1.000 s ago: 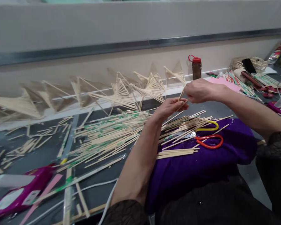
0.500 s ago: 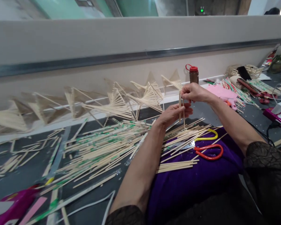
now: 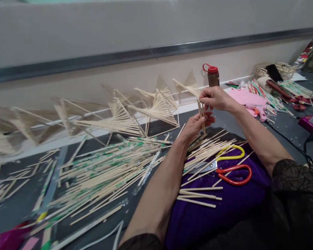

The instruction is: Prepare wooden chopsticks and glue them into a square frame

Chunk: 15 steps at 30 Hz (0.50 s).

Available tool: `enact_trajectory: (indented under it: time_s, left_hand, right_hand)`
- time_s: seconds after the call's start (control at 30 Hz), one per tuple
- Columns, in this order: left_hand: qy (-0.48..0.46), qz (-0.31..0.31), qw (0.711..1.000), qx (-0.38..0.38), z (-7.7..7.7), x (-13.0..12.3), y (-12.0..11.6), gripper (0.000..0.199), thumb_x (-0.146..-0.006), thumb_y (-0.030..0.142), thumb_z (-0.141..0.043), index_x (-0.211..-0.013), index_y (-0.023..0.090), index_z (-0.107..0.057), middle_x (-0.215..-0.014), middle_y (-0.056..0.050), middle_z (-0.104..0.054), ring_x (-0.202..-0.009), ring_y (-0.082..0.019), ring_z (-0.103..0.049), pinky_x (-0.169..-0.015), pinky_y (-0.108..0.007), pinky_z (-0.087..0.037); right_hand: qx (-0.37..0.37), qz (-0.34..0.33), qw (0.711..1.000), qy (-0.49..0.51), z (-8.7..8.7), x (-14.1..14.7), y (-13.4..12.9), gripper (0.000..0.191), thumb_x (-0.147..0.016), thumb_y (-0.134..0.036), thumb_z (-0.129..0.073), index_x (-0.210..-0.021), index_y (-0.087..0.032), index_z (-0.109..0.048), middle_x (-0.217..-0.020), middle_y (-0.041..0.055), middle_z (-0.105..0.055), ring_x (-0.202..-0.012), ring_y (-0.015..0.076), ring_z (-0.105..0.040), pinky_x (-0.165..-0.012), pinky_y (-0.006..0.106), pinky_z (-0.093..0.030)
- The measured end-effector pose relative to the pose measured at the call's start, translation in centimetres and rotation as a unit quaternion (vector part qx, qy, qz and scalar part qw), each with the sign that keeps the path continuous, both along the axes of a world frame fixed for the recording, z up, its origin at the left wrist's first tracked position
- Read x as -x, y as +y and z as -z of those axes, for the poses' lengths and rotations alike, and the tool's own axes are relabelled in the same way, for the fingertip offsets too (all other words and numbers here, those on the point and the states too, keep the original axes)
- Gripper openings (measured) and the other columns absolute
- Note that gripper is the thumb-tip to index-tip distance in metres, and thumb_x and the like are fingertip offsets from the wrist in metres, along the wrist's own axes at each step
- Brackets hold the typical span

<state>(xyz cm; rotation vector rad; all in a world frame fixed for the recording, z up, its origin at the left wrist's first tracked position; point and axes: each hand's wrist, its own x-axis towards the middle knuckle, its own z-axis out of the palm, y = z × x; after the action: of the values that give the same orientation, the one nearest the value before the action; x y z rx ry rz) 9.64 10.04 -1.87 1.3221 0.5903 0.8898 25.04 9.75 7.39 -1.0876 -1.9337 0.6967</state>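
Several thin wooden sticks [image 3: 203, 129] stand upright between my hands. My left hand [image 3: 197, 125] pinches them low down, with its other fingers behind them. At their top ends, my right hand [image 3: 210, 98] has thumb and fingertips closed on them. Below lies a loose pile of similar sticks [image 3: 211, 149] on a purple cloth [image 3: 240, 201]. Scissors [image 3: 233, 166] with one yellow and one red handle rest there, blades partly under sticks. A few short sticks [image 3: 199, 196] lie nearer me on the cloth.
Fan-shaped stick structures [image 3: 156, 109] stand along the wall. Left of my arm, many sticks [image 3: 106, 170] with green-marked wrappers cover the dark table. A red-capped bottle [image 3: 213, 76] stands behind my right hand. Further right are a pink glue gun [image 3: 259, 107], a cable and a phone [image 3: 274, 73].
The view has tilted down and shifted a little. The sticks in my hands are now closer together and slightly tilted. The short sticks on the cloth appear more spread out.
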Motion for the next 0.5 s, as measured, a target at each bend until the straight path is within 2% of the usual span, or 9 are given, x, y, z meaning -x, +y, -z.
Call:
enact_trajectory:
  time_s: [0.13, 0.3, 0.4, 0.5]
  left_hand:
    - [0.026, 0.019, 0.999, 0.035, 0.9, 0.3, -0.6, 0.047, -0.070, 0.045, -0.075, -0.104, 0.014, -0.067, -0.088, -0.009, -0.073, -0.085, -0.019, -0.068, -0.087, -0.036, -0.048]
    - [0.043, -0.022, 0.999, 0.024, -1.0, 1.1, -0.7, 0.048, -0.072, 0.047, -0.072, -0.106, 0.015, -0.065, -0.095, -0.009, -0.072, -0.090, -0.019, -0.068, -0.083, -0.032, -0.050]
    - [0.087, -0.055, 0.995, 0.001, -2.1, 2.0, -0.5, 0.049, -0.073, 0.048, -0.069, -0.109, 0.015, -0.063, -0.101, -0.011, -0.071, -0.085, -0.018, -0.068, -0.065, -0.025, -0.051]
    - [0.211, -0.043, 0.976, -0.042, -2.6, 2.4, -0.8, 0.048, -0.074, 0.047, -0.066, -0.108, 0.013, -0.063, -0.098, -0.012, -0.070, -0.064, -0.014, -0.065, -0.043, -0.019, -0.039]
  right_hand:
    - [0.010, 0.006, 1.000, 0.005, 0.1, -0.1, -0.1, 0.007, -0.079, -0.008, -0.050, -0.075, -0.013, -0.054, -0.059, -0.0014, -0.057, -0.053, 0.0090, -0.059, -0.046, 0.019, -0.043]
    - [0.011, 0.000, 0.999, 0.047, -1.3, -1.1, -1.2, 0.007, -0.080, -0.010, -0.051, -0.074, -0.013, -0.053, -0.059, -0.0020, -0.056, -0.055, 0.0076, -0.059, -0.047, 0.018, -0.043]
    - [-0.002, 0.002, 0.992, 0.124, -2.6, -2.6, -2.1, 0.005, -0.081, -0.016, -0.055, -0.076, -0.014, -0.053, -0.059, -0.0019, -0.057, -0.055, 0.0063, -0.058, -0.047, 0.017, -0.043]
    - [-0.001, -0.019, 0.978, 0.206, -3.5, -3.6, -3.1, 0.012, -0.081, -0.024, -0.060, -0.078, -0.015, -0.052, -0.060, -0.0027, -0.056, -0.055, 0.0053, -0.056, -0.046, 0.016, -0.042]
